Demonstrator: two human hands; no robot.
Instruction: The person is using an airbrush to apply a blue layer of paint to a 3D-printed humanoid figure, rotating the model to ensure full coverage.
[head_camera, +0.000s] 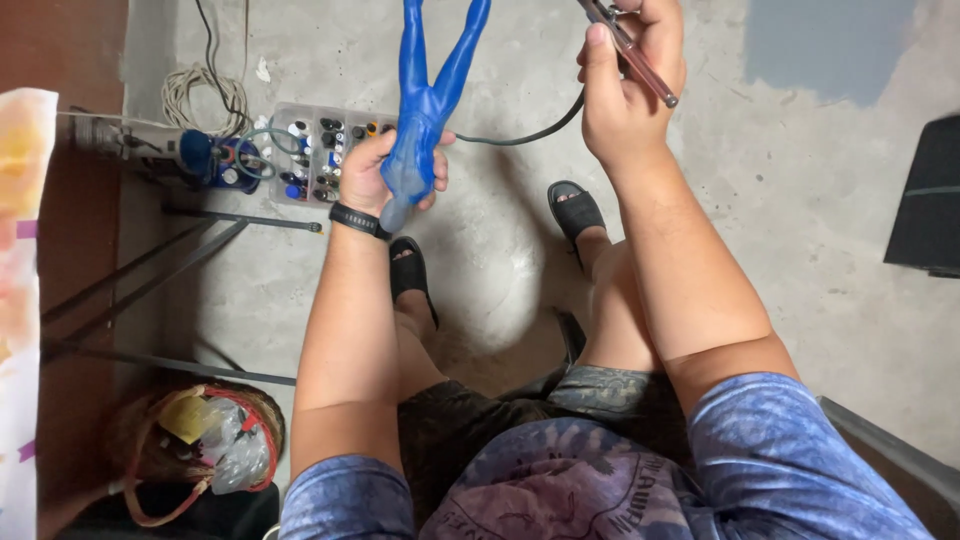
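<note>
A blue figurine (425, 105) is being gripped by its torso in the left hand (385, 175), fingers wrapped tight around it, with the two legs pointing away from the body toward the top edge of the view. An airbrush (632, 48) is being pinched in the right hand (630, 95), to the right of the figurine and level with its legs, with the thumb lying along the barrel; a dark hose (530, 132) is being trailed from it past the figurine's waist. A clear tray of small paint bottles (315, 150) is lying on the concrete floor (800, 200) just left of the figurine. For an even coat, the figurine is probably best being turned slowly at the wrist while the airbrush is being kept apart from the surface, and the hose is being kept off wet paint.
</note>
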